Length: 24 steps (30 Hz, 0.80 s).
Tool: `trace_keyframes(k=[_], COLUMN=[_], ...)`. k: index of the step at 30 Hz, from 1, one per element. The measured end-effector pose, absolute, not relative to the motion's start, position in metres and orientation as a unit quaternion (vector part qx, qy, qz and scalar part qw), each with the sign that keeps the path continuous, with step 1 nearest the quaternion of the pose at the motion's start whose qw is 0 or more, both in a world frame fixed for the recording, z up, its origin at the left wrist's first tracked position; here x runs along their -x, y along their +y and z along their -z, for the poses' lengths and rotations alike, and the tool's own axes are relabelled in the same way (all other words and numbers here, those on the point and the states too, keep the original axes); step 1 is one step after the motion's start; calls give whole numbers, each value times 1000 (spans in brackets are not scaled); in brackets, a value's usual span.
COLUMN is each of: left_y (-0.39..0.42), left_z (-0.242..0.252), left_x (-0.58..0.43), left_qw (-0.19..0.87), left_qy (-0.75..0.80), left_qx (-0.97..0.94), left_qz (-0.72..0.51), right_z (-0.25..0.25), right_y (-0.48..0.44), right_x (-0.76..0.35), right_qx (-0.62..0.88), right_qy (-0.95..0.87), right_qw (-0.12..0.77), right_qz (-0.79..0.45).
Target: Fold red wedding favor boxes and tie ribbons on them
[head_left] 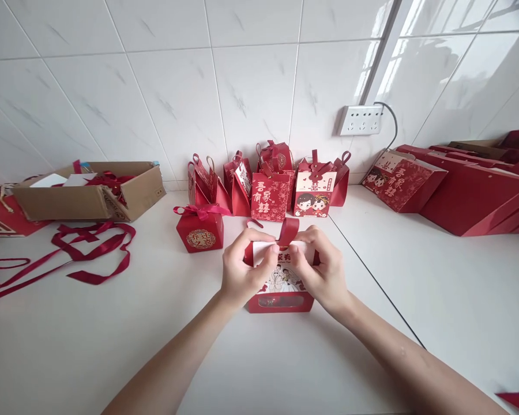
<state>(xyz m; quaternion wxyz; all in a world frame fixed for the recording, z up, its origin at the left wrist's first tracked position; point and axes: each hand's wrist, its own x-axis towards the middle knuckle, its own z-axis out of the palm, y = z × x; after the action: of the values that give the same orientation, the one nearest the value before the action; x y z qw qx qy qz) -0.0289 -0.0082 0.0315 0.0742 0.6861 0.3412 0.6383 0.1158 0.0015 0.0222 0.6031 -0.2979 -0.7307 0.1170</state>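
A small red and white gift box [280, 294] with a cartoon couple printed on it stands on the white table [69, 346] right in front of me. My left hand [242, 268] and my right hand [322, 271] both pinch its top flaps, fingers closed on the box. A red ribbon loop [288, 230] rises between my fingertips at the top of the box. My hands cover the upper part of the box.
Several finished red gift boxes [270, 196] line the tiled wall behind, and a cube box with a bow [199, 230] stands at left. A cardboard carton [90, 193] and loose red ribbon [90, 248] lie far left. Flat red packaging [467, 184] is stacked right, below a wall socket [361, 120].
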Motion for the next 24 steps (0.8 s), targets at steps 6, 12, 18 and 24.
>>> trace_keyframes(k=[6, 12, 18, 24], left_y=[-8, -8, -8, -8], left_z=[-31, -30, -30, -29], left_x=[29, 28, 29, 28], left_qw=[81, 80, 77, 80], left_qy=[349, 341, 340, 348], left_qx=[-678, -680, -682, -678], left_qz=[-641, -645, -642, -643], right_z=[-23, -23, -23, -22], right_y=[1, 1, 1, 1], right_x=[-115, -115, -116, -117], right_qx=[298, 298, 296, 300], right_qy=[-733, -735, -735, -735], right_qw=[600, 598, 599, 597], right_qz=[-121, -117, -114, -115])
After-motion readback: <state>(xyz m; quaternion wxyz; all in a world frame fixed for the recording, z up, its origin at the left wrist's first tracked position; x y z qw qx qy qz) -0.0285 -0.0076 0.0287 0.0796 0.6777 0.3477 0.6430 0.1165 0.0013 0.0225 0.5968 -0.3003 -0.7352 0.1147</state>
